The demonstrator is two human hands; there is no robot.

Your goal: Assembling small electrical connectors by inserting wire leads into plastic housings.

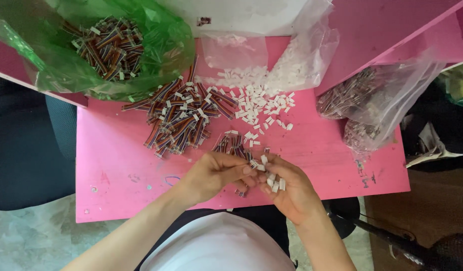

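Ribbon cable piece (240,150), multicoloured with a white plug end, sits between both hands above the near edge of the pink table (116,165). Left hand (216,173) has fingers closed in a pinch on the cable's near end; its thumb and forefinger meet the fingertips of the right hand. Right hand (286,188) is cupped palm-up, loosely closed on several small white connector housings (275,184), with one more housing pinched at its fingertips just where the cable end arrives. Cable's long axis runs away from the person, toward the far side of the table, so the free length lies beyond the left hand; the left hand is the nearer one to it.

Just beyond the hands: a loose heap of similar cables (179,118), and to its right a scatter of white housings (256,103) spilling from a clear bag (297,55). Far left, a green bag (106,47) holds more cables. Far right, another clear bag (372,100) with cable pieces, contents blurred.
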